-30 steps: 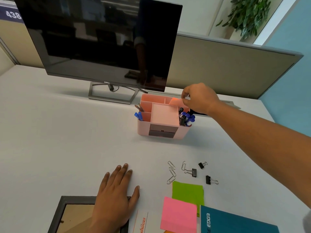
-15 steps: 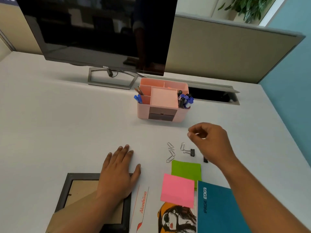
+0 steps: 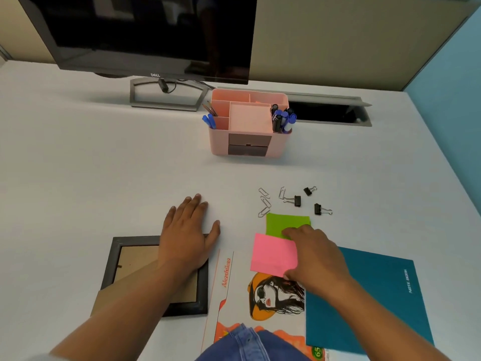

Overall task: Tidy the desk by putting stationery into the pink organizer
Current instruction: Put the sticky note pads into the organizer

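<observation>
The pink organizer [image 3: 221, 142] stands on the white desk in front of the monitor, with blue pens [image 3: 282, 118] in its right slot and pencils at its left. My right hand [image 3: 316, 259] lies over the right side of a pink sticky-note pad [image 3: 270, 254]; its forefinger is at the pad's far edge and its thumb at the near edge, pinching it. A green sticky-note pad [image 3: 283, 224] lies just beyond. Several paper clips [image 3: 264, 201] and three black binder clips [image 3: 298, 201] lie between the pads and the organizer. My left hand [image 3: 186, 233] rests flat on the desk.
A dark photo frame [image 3: 114, 259] lies under my left wrist. A printed booklet [image 3: 263, 295] and a teal notebook [image 3: 377, 295] lie at the front right. The monitor [image 3: 145, 35] stands at the back, with a cable slot [image 3: 328, 113] to the right of the organizer.
My right hand left the organizer, came back over the clips and dropped onto the pink sticky-note pad. The left hand stayed flat on the desk. The view tilted down.
</observation>
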